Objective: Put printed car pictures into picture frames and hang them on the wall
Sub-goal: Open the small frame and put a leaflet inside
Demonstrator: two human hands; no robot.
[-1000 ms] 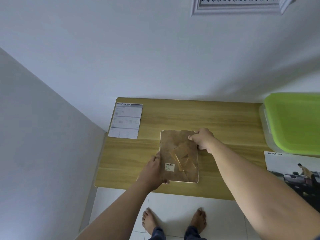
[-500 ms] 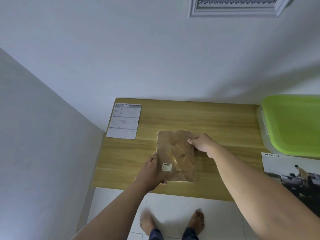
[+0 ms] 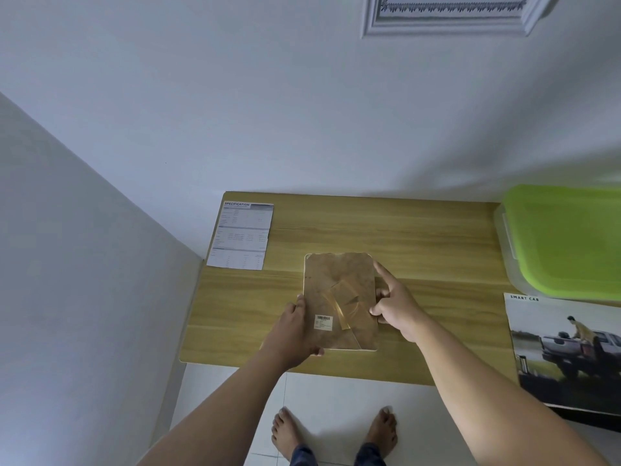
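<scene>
right hand (image 3: 396,309) slid down picture frame (image 3: 337,280) — index straight, thumb pinching; left hand (image 3: 291,334) clamps edge; likely stiff, fragile — lift by sides.

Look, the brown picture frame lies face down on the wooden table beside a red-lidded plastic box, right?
Not red: the head view shows a bright green lid on the plastic box. The brown picture frame does lie face down.

Dim, bluish, even light; soft shadow on the wall (image 3: 437,156); the car picture (image 3: 564,348) looks blurred, edges stretched.
</scene>
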